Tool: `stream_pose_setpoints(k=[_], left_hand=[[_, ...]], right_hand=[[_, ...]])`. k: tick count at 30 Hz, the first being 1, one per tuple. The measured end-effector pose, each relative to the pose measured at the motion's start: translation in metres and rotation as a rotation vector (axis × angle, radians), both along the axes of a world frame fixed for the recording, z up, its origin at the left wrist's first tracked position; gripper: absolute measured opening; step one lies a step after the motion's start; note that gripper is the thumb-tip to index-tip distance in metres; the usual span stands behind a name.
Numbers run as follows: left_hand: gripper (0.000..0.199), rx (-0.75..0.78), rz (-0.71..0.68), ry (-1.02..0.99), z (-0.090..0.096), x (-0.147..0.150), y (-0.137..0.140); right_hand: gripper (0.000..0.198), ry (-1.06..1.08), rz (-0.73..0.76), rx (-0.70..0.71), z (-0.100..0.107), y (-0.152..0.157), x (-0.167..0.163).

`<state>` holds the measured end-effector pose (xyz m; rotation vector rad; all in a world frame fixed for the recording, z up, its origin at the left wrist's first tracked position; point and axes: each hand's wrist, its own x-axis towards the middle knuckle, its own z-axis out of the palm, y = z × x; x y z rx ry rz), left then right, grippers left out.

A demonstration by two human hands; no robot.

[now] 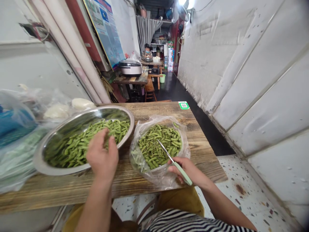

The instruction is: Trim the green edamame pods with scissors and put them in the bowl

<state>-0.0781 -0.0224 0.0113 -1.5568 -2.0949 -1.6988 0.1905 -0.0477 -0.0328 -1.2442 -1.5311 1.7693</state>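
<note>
My left hand (pixel 102 153) hovers over the near right side of a wide steel bowl (pixel 40 161). Its fingers are curled, with a gap between thumb and forefinger, and no object shows clearly in it. Many green soybean pods (pixel 78 143) lie in the bowl. In my right hand (pixel 184 169) is a pair of scissors (pixel 180 170) with pale green handles. Their blades look together and point over a clear plastic bag (pixel 185 135). More green pods (pixel 154 145), with small trimmed bits among them, fill the opened bag.
Bowl and bag stand on a wooden table (pixel 202 151). Plastic bags (pixel 19 151) crowd its left end, and a green QR-code card (pixel 183 105) lies at the far right corner. Farther back, an electric cooker (pixel 130 68) sits on another table. A person (pixel 147 51) is in the background.
</note>
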Motion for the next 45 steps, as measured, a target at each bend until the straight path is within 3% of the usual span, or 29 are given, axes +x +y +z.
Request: stream_pose_setpoints(k=[2, 3, 5, 6, 7, 9, 11, 15, 20, 23, 37, 45], left_hand=[[0.064, -0.002, 0.118, 0.303, 0.009, -0.007, 0.002], [0.060, -0.025, 0.081, 0.414, 0.009, -0.003, 0.001], [0.033, -0.143, -0.203, 0.545, -0.001, 0.015, -0.004], [0.025, -0.271, -0.398, 0.595, -0.010, 0.026, -0.008], [0.023, -0.402, -0.496, 0.631, -0.019, 0.038, -0.012], [0.021, -0.564, -0.530, 0.711, -0.036, 0.057, -0.019], [0.017, -0.622, -0.504, 0.745, -0.043, 0.067, -0.022], [0.015, -0.641, -0.564, 0.587, -0.037, 0.065, -0.017], [0.022, -0.548, -0.559, 0.083, -0.033, 0.056, -0.010], [0.026, -0.515, -0.534, -0.096, -0.036, 0.058, -0.011], [0.023, -0.510, -0.621, -0.194, -0.034, 0.062, -0.012], [0.023, -0.549, -0.648, -0.275, -0.031, 0.067, -0.015]], right_hand=[[0.039, -0.009, -0.013, 0.002, -0.001, 0.001, 0.001], [0.039, -0.013, -0.021, -0.002, -0.001, 0.001, 0.001], [0.039, -0.019, -0.034, -0.011, -0.002, 0.002, 0.002], [0.040, -0.021, -0.038, -0.011, -0.002, 0.001, 0.002], [0.040, -0.022, -0.036, -0.009, -0.002, 0.001, 0.002], [0.041, -0.018, -0.014, -0.001, -0.002, 0.000, 0.002], [0.041, -0.012, 0.013, 0.005, -0.003, 0.000, 0.003], [0.042, -0.011, 0.032, 0.004, -0.007, 0.000, 0.003], [0.044, 0.000, 0.143, 0.013, -0.007, 0.000, 0.008], [0.047, -0.018, 0.185, 0.041, -0.003, -0.001, 0.010], [0.046, -0.037, 0.132, 0.015, 0.007, -0.001, 0.008], [0.043, -0.117, 0.149, 0.158, 0.008, 0.000, 0.013]])
